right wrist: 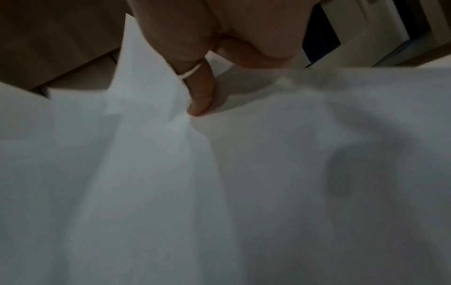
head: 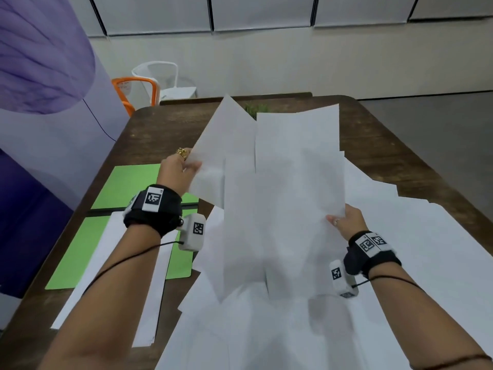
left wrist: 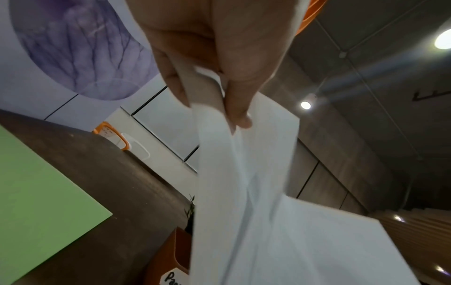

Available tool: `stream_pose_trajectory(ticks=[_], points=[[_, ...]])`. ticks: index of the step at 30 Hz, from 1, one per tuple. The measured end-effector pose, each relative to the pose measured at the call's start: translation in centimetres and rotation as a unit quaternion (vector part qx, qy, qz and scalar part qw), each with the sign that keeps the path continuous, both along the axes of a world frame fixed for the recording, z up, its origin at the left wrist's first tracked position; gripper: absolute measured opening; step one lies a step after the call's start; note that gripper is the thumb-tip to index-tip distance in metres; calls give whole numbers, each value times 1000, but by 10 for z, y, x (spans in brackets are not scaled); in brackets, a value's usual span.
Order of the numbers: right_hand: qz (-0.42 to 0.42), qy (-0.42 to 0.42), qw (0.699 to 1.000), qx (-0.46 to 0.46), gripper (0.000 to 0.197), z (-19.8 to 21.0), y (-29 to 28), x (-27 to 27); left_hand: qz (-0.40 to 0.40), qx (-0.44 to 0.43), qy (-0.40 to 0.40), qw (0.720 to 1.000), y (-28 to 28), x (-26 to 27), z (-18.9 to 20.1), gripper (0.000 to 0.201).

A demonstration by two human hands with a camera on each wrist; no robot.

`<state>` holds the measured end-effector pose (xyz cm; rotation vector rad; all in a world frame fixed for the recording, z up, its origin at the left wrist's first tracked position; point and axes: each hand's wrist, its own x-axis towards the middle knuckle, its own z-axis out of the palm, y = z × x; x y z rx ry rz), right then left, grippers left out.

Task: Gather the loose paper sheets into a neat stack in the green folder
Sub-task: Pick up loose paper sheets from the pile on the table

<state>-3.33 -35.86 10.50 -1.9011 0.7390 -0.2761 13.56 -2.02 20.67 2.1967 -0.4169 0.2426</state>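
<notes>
ringed right hand (right wrist: 209, 44), fingers (right wrist: 201, 96) pinching a raised sheet (right wrist: 146, 108) above dim white paper (right wrist: 268, 192)

One piece of handwriting was seen in the left wrist view: a white label (left wrist: 173, 277) on an orange-brown pot (left wrist: 168, 258) at the bottom edge, with dark letters that began "Pa" and were cut off by the frame. Black-and-white square code markers (head: 154, 198) were seen on the wristbands in the head view; no words could be read on them. The paper sheets (head: 293, 169) showed no legible print.
</notes>
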Motion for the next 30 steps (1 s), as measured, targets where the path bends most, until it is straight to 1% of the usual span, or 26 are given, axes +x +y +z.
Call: stream_pose_trajectory(ticks=[2, 5, 9, 10, 12, 13, 14, 17, 19, 21, 22, 23, 24, 25, 27, 28, 29, 30], points=[[4, -14, 1000, 10, 27, 5, -3, 1, -4, 54, 5, 999, 0, 5, 5, 24], [25, -50, 998, 37, 23, 19, -4, 3, -27, 120, 28, 992, -2, 7, 12, 24], [34, -87, 994, 55, 23, 30, -8, 12, -76, 157, 58, 983, -1, 5, 21, 20], [34, -90, 993, 70, 23, 30, -8, 15, -103, 148, 80, 980, 0, 5, 21, 18], [37, -93, 990, 104, 20, 29, -3, 22, -163, 114, 138, 970, -1, 1, 23, 21], [37, -96, 987, 123, 19, 29, 1, 24, -183, 103, 154, 966, -2, -1, 24, 22], [35, -100, 985, 138, 19, 28, 5, 27, -193, 102, 154, 964, -5, -4, 25, 21], [33, -113, 984, 135, 29, 22, 16, 36, -201, 109, 152, 962, -9, -2, 27, 16], [41, -112, 982, 147, 37, 18, 25, 43, -208, 99, 170, 958, -13, -1, 31, 24], [58, -103, 977, 177, 35, 16, 34, 50, -210, 87, 194, 954, -21, -3, 35, 34], [68, -97, 975, 188, 33, 16, 39, 53, -211, 64, 206, 953, -26, -2, 36, 35], [77, -92, 973, 198, 32, 16, 43, 56, -203, 29, 228, 952, -28, -1, 36, 36], [87, -88, 970, 208, 31, 16, 47, 59, -186, -10, 254, 949, -29, -5, 38, 33], [93, -84, 969, 214, 29, 16, 49, 62, -181, -30, 269, 946, -30, -6, 39, 27], [88, -68, 974, 196, 24, 10, 50, 66, -189, -25, 286, 939, -26, -2, 31, 11], [78, -60, 979, 181, 23, 4, 48, 66, -162, -35, 275, 947, -22, 3, 20, 10], [63, -52, 983, 167, 24, -3, 45, 65, -129, -66, 284, 948, -19, 4, 8, 20], [45, -46, 986, 155, 27, -10, 41, 64, -89, -98, 307, 942, -15, 0, -2, 32]])
